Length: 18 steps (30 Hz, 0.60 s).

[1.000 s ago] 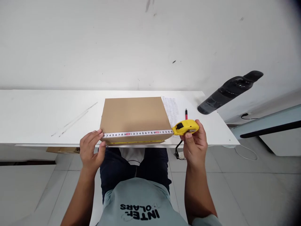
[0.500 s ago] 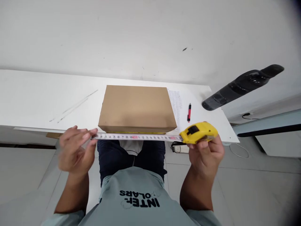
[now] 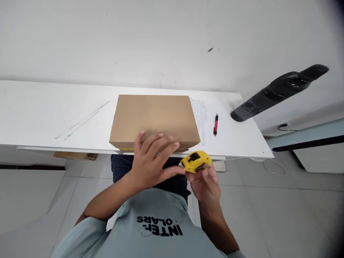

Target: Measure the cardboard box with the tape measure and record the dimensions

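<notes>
A yellow tape measure (image 3: pixel 198 161) is held by its case in my right hand (image 3: pixel 206 184), with the blade wound in. My left hand (image 3: pixel 154 159) is open, fingers spread over the near edge of a closed brown cardboard box (image 3: pixel 156 114). The thumb of that hand reaches to the front end of the tape measure; whether it touches is hard to tell. Whether the fingers rest on the box or hover over it, I cannot tell. The box lies flat at the front of the white table (image 3: pixel 53 111).
Right of the box are a sheet of paper with writing (image 3: pixel 206 132) and a red and black pen (image 3: pixel 215 125). A dark, bottle-like object (image 3: pixel 271 95) leans out at the table's right end. Another cardboard box (image 3: pixel 73 155) lies below the table on the left.
The white blade, stretched between both hands before, has gone back into the case. My left hand has moved right to the box's front. My right hand has come left with the tape measure.
</notes>
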Motion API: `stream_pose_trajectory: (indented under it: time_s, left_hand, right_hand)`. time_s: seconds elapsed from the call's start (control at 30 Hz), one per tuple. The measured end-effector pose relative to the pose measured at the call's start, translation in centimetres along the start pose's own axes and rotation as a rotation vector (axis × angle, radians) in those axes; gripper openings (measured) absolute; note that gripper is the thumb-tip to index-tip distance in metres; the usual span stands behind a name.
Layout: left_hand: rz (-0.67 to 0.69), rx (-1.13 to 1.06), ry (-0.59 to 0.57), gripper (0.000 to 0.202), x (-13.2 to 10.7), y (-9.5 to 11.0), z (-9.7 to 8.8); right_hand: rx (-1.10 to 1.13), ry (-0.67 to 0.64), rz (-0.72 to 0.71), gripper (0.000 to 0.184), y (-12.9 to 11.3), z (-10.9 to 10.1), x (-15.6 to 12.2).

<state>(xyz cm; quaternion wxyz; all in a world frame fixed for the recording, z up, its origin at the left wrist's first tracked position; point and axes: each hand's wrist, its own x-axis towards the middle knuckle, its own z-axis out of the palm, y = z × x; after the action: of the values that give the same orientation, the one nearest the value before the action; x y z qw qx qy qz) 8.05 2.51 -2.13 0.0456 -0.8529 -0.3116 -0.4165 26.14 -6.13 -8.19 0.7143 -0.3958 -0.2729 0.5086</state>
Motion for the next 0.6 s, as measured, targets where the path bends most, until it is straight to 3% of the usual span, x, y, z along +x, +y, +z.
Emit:
stream_pose_trajectory:
  time_s: [0.1, 0.2, 0.27, 0.33, 0.43, 0.5, 0.6]
  left_hand:
    - [-0.172, 0.012, -0.146, 0.042, 4.1, 1.9, 2.4]
    - [-0.22, 0.064, -0.294, 0.058, 7.6, 3.7, 5.7]
    - [-0.242, 0.116, -0.402, 0.065, 8.8, 4.5, 7.4]
    - [-0.231, 0.154, -0.482, 0.067, 9.0, 4.8, 7.7]
    - [-0.066, 0.108, -0.554, 0.082, 7.6, 2.9, 5.2]
    - [0.012, 0.056, -0.568, 0.092, 5.8, -0.6, 1.7]
    - [-0.202, 0.106, -0.487, 0.094, 2.4, -8.0, -4.7]
  right_hand:
    - [0.067, 0.142, -0.013, 0.035, -0.1, -0.9, 0.2]
    - [0.198, 0.231, 0.044, 0.049, 0.2, -1.2, 0.3]
    - [0.281, 0.253, 0.088, 0.054, 0.7, -1.5, 0.4]
    - [0.314, 0.266, 0.115, 0.05, 1.3, -2.0, 0.6]
    - [0.279, 0.266, 0.14, 0.044, 2.4, -2.7, 0.7]
    - [0.25, 0.224, 0.17, 0.048, 3.4, -3.1, 0.7]
    - [0.217, 0.094, 0.252, 0.061, 5.0, -3.7, 0.6]
